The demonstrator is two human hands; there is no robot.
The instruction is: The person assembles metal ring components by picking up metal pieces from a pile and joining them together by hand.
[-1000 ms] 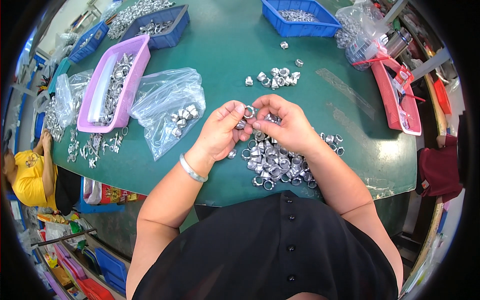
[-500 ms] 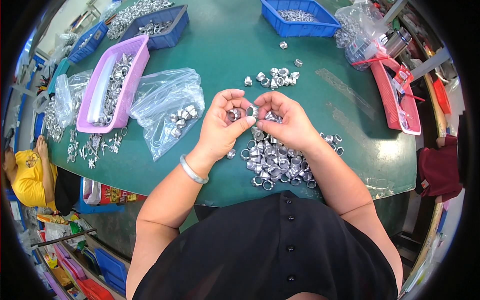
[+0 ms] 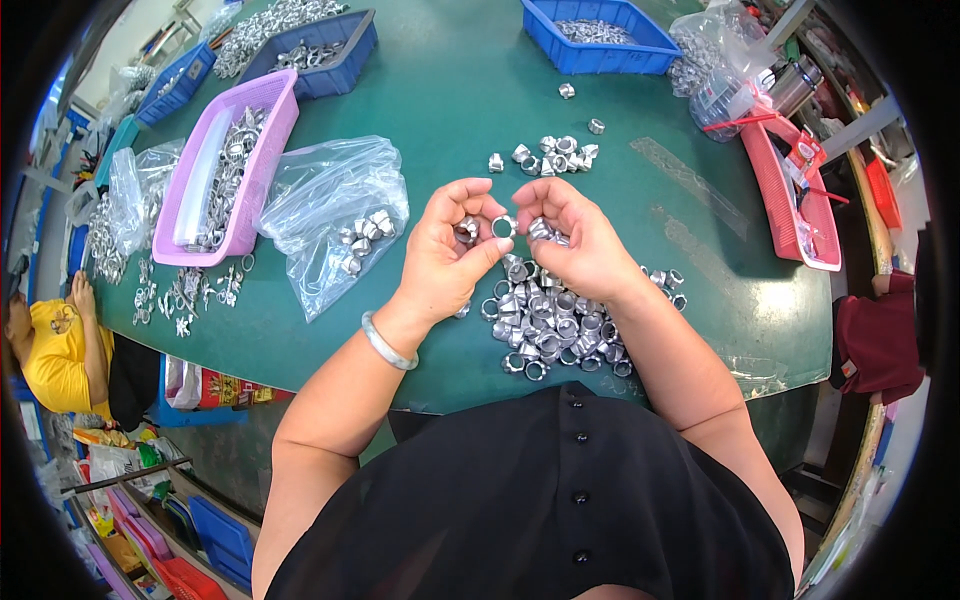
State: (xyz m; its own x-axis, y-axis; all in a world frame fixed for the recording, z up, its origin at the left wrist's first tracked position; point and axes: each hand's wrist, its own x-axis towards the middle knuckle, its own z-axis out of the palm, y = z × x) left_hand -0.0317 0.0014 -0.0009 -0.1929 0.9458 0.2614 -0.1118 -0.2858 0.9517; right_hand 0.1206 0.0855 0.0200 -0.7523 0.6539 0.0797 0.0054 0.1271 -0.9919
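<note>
Between the thumb and fingers of my left hand [image 3: 440, 245] is a silver metal ring [image 3: 503, 227], its round opening facing up at me. Another ring [image 3: 467, 230] sits deeper in that palm, partly covered by the fingers. My right hand [image 3: 580, 240] curls around a few silver rings [image 3: 545, 232]; its fingertips are just beside the pinched ring. Below both hands lies a heap of similar rings [image 3: 550, 325] on the green tabletop [image 3: 450, 110]. Beyond them is a smaller cluster of rings [image 3: 556, 156].
To the left lie a clear plastic bag [image 3: 330, 190] with several rings on it and a pink basket [image 3: 275, 150] of metal pieces. Blue bins [image 3: 600, 60] stand at the back. A pink-red basket [image 3: 790, 200] is at the right edge. A person in yellow [image 3: 65, 350] sits far left.
My right fingers have drawn slightly away from the ring pinched in my left hand. That ring has turned, so its opening now shows more fully.
</note>
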